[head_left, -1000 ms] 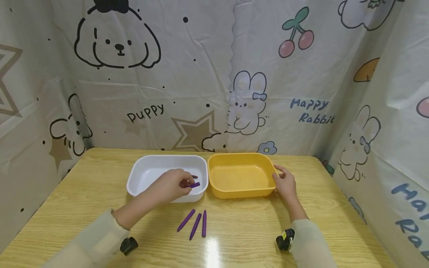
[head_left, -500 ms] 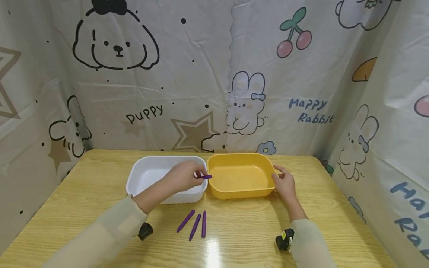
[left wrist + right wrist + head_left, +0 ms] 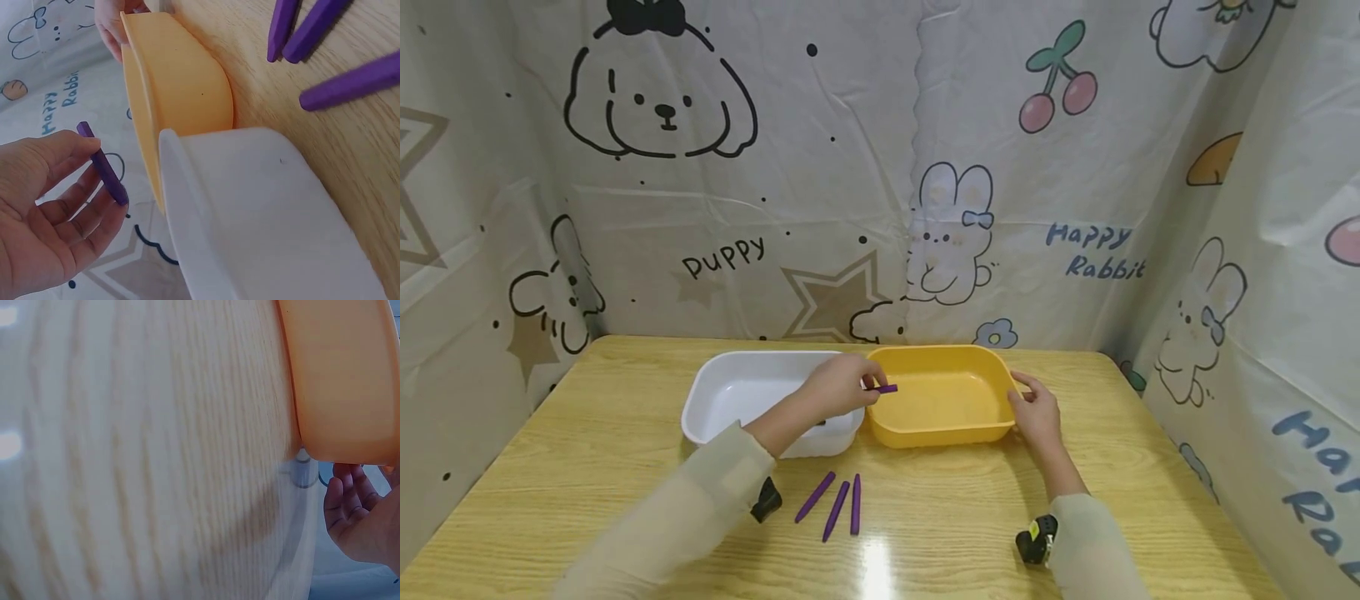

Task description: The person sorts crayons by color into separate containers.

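Note:
My left hand [image 3: 842, 385] pinches a purple crayon [image 3: 107, 172] between thumb and fingertips, above where the two bins meet. In the head view the crayon's end reaches over the yellow bin [image 3: 943, 428]. My right hand [image 3: 1037, 412] holds that bin's right end, thumb over the rim and fingers on the outer wall. The white bin [image 3: 707, 417] stands on the left, side by side with the yellow one, partly hidden by my left arm. A small dark bit of something [image 3: 821, 422] shows inside it under my wrist.
Three purple crayons lie on the wooden table [image 3: 940, 517] before the bins: a left one [image 3: 815, 497], a middle one [image 3: 836, 511] and a right one [image 3: 856, 504]. A printed curtain [image 3: 820, 192] hangs behind the table and along both sides.
My left hand has lifted the crayon out of the white bin and carried it right to the yellow bin's left rim. My right hand has stayed on the yellow bin.

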Tool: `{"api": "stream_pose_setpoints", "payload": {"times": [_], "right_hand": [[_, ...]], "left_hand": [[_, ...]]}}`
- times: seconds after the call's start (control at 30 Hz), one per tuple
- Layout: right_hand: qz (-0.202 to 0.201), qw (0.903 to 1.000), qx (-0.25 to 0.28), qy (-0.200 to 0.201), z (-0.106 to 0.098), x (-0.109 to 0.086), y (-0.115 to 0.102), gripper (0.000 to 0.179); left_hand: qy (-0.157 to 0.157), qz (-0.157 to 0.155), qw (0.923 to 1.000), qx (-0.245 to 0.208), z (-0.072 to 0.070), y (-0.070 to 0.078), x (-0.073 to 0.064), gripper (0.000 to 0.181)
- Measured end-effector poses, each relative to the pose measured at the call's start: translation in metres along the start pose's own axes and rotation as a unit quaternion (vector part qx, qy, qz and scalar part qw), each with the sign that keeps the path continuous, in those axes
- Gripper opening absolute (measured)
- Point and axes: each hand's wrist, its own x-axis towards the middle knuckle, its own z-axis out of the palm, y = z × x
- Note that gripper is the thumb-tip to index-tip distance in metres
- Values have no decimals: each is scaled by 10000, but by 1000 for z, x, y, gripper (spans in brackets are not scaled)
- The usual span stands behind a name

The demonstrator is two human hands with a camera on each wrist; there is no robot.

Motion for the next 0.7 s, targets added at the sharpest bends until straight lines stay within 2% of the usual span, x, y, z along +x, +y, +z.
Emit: {"api": "stream_pose_setpoints", "payload": {"times": [0.27, 0.7], "right_hand": [[1, 10000, -37, 18, 0, 2, 1, 42], [54, 10000, 26, -37, -1, 0, -1, 42]], "left_hand": [[-54, -75, 9987, -506, 10, 4, 15, 16], [25, -21, 9970, -768, 36, -2, 43, 16]]}}
